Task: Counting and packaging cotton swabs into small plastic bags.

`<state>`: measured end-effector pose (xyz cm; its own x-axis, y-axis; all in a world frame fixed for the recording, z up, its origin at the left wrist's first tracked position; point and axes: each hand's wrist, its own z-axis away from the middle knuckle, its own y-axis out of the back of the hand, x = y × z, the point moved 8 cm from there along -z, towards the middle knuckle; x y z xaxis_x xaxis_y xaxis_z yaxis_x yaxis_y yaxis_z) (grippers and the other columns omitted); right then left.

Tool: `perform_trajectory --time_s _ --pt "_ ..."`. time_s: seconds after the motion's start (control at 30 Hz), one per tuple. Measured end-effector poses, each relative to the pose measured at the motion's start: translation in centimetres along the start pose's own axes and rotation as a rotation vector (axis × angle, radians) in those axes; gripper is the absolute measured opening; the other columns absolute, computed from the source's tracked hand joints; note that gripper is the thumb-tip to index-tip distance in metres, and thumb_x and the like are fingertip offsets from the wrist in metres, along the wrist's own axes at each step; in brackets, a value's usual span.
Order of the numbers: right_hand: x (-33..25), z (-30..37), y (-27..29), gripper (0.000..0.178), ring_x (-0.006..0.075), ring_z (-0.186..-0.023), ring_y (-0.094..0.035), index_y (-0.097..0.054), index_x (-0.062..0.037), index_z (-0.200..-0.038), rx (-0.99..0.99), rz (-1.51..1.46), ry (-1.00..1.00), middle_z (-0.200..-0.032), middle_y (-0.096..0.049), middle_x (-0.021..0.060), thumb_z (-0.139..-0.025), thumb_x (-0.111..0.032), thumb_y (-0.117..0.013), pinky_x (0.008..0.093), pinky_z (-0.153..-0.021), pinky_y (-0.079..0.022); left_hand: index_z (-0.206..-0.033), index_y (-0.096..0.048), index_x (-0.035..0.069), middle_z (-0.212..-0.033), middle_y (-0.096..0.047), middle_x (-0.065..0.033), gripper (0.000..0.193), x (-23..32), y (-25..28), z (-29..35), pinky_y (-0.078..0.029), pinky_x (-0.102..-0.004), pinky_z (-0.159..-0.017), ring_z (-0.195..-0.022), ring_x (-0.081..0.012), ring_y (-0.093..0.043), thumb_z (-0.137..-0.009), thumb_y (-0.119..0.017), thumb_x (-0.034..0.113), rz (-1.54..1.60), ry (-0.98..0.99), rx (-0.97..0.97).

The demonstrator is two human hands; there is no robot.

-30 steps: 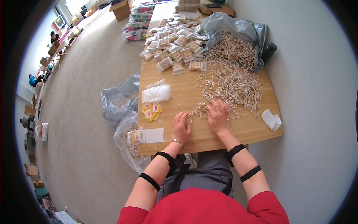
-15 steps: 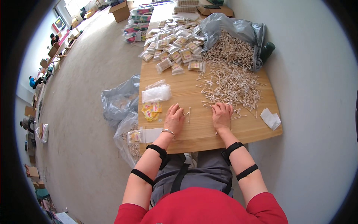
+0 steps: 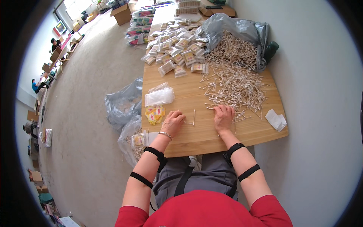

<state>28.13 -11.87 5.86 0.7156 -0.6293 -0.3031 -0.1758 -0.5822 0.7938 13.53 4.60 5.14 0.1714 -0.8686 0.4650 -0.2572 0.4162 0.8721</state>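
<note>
My left hand point(image 3: 174, 123) rests low over the wooden table with fingers curled together; a cotton swab point(image 3: 188, 123) sticks out from its fingertips. Close to its right lies a single upright-pointing swab point(image 3: 194, 117). My right hand point(image 3: 224, 117) is bent down at the near edge of a loose pile of cotton swabs point(image 3: 238, 89), its fingers closed and their tips hidden. A swab end shows below the right palm. Yellow printed cards point(image 3: 154, 114) lie just beyond my left hand, in front of a stack of clear plastic bags point(image 3: 159, 96).
Filled swab packets point(image 3: 174, 47) heap at the far left of the table point(image 3: 189, 143). A grey bag point(image 3: 234, 23) spills swabs at the far right by the wall. White tissue point(image 3: 276, 120) lies near the right edge. Plastic bags point(image 3: 123, 102) hang beside the left edge.
My left hand has drawn slightly left and nearer to me, away from the single swab. My right hand stays almost in place at the pile's edge.
</note>
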Motion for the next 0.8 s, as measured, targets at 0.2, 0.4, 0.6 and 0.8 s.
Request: perform_trajectory --time_s 0.2,0.4,0.6,0.8 --pt "0.0 0.1 0.2 0.013 0.0172 -0.096 -0.050 -0.065 -0.0173 -0.093 0.034 0.011 -0.011 -0.091 -0.057 -0.0032 -0.080 -0.017 -0.060 0.0388 -0.100 -0.032 -0.095 -0.066 0.009 -0.102 -0.059 -0.0094 0.019 2.2 1.8 1.4 -0.045 -0.0393 -0.090 -0.103 -0.0294 -0.053 -0.076 -0.067 0.011 -0.183 -0.195 0.333" --pt "0.3 -0.3 0.4 0.010 0.0188 -0.097 -0.049 -0.064 -0.0146 -0.089 0.036 0.025 -0.030 -0.092 -0.055 -0.0001 -0.081 -0.018 -0.061 0.0391 -0.100 -0.032 -0.091 -0.065 0.009 -0.094 -0.058 -0.0080 0.015 0.8 0.9 1.6 -0.046 -0.0380 -0.081 -0.092 -0.0276 -0.055 -0.077 -0.067 0.011 -0.053 -0.079 0.273" --pt "0.2 -0.3 0.8 0.007 0.0205 -0.096 -0.049 -0.063 -0.0136 -0.083 0.051 -0.025 -0.049 -0.091 -0.055 -0.0006 -0.080 -0.020 -0.063 0.0389 -0.099 -0.032 -0.099 -0.064 0.012 -0.101 -0.056 -0.0078 0.025 3.3 -1.9 0.4 -0.044 -0.0380 -0.089 -0.100 -0.0265 -0.052 -0.074 -0.068 0.011 0.067 -0.064 0.218" --pt "0.3 -0.4 0.9 0.008 0.0204 -0.096 -0.048 -0.063 -0.0146 -0.082 0.036 -0.006 -0.049 -0.090 -0.054 -0.0007 -0.080 -0.022 -0.063 0.0394 -0.099 -0.032 -0.107 -0.062 0.011 -0.111 -0.055 -0.0097 0.032 6.3 -1.3 -1.4 -0.042 -0.0389 -0.095 -0.111 -0.0301 -0.048 -0.076 -0.069 0.015 -0.118 -0.223 0.247"
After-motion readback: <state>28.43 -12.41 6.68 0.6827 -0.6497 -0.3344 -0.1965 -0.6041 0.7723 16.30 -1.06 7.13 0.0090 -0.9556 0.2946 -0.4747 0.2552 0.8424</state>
